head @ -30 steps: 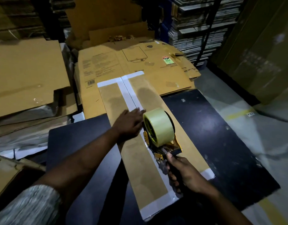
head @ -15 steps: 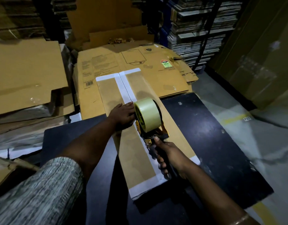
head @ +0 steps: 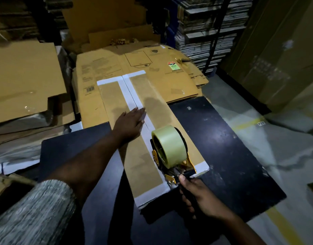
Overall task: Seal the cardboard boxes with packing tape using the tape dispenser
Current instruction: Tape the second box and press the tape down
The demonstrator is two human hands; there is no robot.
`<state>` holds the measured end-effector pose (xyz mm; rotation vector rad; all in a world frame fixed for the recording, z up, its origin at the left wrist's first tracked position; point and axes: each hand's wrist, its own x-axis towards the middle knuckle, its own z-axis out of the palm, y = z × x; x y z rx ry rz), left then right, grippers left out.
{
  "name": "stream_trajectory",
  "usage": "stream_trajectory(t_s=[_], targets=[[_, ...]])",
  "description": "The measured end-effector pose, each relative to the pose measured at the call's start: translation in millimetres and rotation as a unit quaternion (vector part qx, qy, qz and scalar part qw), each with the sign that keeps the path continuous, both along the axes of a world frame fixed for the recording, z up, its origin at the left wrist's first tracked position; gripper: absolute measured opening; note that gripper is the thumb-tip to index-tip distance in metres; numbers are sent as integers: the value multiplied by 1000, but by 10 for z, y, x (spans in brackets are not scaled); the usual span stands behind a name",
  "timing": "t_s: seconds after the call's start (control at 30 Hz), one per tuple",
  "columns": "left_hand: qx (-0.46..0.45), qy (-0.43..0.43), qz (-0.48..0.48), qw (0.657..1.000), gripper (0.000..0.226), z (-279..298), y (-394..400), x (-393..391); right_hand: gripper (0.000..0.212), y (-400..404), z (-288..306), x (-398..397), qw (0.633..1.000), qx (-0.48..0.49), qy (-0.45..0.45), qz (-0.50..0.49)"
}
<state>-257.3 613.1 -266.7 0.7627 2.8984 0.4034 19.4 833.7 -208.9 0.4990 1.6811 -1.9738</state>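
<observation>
We are pressing the cardboard box (head: 145, 167) with our flat, open left hand (head: 130, 123); our right hand (head: 199, 195) is gripping the tape dispenser (head: 171, 152). The tape could be drifting off the seam (head: 132, 96) if the dispenser is tilting.

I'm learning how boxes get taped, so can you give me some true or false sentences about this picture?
1. The right hand grips the tape dispenser by its handle. True.
2. The left hand is curled in a fist. False: it lies flat, with straight fingers, on the box.
3. The dispenser sits near the box's close end. True.
4. The tape roll is bright red. False: it is pale yellow.
5. The box stands upright. False: it lies flat on a dark board.
</observation>
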Motion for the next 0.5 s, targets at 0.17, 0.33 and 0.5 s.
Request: stream_trajectory(t_s=[0.17, 0.33, 0.5], targets=[[-50, -1, -81, 995, 64, -60, 95, 591, 50, -12, -9, 11, 1000, 0, -20, -7], [-88, 3, -86, 992, 75, -28, 91, 465, 49, -3, -12, -100, 1000, 10, -13, 3], [-84, 1, -59, 995, 83, 9, 113, 97, 49, -49, 34, -494, 999, 34, 4, 10]])
